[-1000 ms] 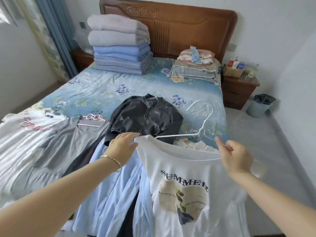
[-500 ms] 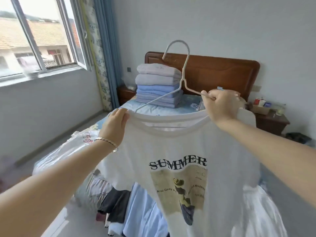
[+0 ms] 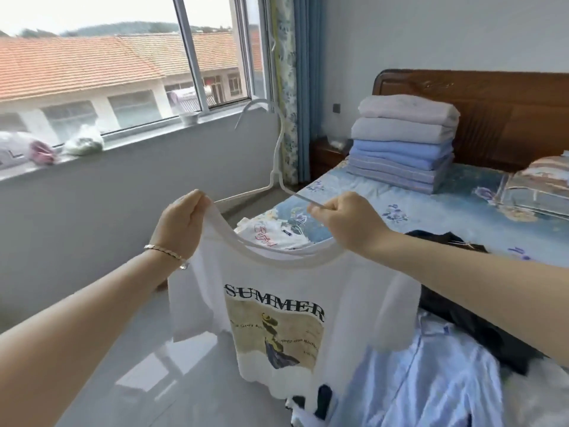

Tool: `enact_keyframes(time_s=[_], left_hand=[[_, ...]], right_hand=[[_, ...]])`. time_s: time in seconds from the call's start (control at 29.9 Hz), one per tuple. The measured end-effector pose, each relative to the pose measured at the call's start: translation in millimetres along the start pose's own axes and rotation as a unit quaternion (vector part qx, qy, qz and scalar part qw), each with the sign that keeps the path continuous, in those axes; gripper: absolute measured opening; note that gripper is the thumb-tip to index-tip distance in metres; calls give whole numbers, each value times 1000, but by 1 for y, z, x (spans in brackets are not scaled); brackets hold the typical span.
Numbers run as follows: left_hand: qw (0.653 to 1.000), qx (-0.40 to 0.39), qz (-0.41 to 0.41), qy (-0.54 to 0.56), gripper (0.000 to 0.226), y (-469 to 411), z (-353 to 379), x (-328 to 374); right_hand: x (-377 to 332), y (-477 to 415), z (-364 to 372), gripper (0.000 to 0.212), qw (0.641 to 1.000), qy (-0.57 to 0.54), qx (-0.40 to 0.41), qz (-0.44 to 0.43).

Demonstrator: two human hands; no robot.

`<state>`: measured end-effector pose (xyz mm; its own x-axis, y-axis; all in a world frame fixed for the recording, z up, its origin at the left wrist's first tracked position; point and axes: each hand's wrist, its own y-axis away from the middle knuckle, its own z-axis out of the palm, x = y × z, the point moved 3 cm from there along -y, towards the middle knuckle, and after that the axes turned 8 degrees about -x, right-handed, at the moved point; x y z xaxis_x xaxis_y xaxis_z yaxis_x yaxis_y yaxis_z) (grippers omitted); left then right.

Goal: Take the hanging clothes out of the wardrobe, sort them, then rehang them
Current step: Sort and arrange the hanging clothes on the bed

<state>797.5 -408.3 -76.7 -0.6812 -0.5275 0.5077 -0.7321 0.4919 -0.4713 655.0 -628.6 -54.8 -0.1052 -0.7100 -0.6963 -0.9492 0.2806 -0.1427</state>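
Here the white T-shirt (image 3: 277, 282) hangs in mid-air over the floor, just left of the bed (image 3: 455, 208), with its print facing the person. The hanger (image 3: 278, 155) runs left to right above the neckline, hook up. Its left arm meets the collar where the left grip (image 3: 184, 220) pinches the fabric. Its right arm lies bare and is closed inside the fist of the right grip (image 3: 348, 223). Both forearms reach forward at about the same height. The right grip is on the exposed wire, so seating it in the collar or drawing it out likely falls to that side.
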Motion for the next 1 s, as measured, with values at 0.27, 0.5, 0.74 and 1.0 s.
enact_keyframes(time_s=[0.27,0.5,0.74,1.0], left_hand=[[987,27,-157,-22,77,-59,-53,-152],[978,31,-128,-165,64,-156,-67,-249],[982,-52,-135,-125,39,-250,5,-367],[931,-305,-191,-54,23,-302,131,-465]], right_hand=[[-61,-122,122,58,968,-156,-179,-76],[-77,-250,182,54,964,-224,-142,-33],[-15,-377,251,59,976,-210,-25,55],[104,-467,292,61,966,-163,88,180]])
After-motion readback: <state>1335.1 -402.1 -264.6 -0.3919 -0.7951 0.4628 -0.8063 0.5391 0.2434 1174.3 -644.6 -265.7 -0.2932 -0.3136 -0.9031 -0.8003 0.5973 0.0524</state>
